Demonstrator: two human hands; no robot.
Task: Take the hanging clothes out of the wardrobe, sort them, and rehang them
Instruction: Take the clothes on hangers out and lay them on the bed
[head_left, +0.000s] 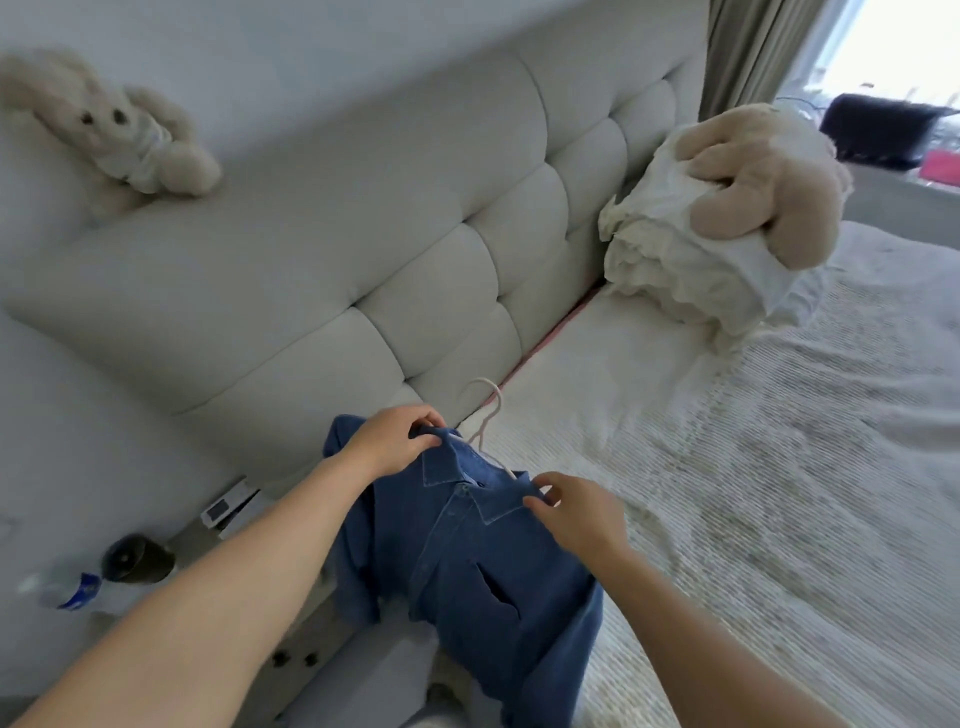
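Denim shirt (467, 561) on a white hanger (485, 421) at the bed's (753, 467) near corner, left hand (392, 441) and right hand (582, 512) each pinching a shoulder beside the collar; soft, floppy, fairly heavy cloth, likely best gripped at shoulders or hanger hook.

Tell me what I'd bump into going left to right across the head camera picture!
Small plush bunny on the headboard → left hand gripping the denim shirt → white hanger → right hand pinching the shirt's shoulder → big plush toy on the bed.
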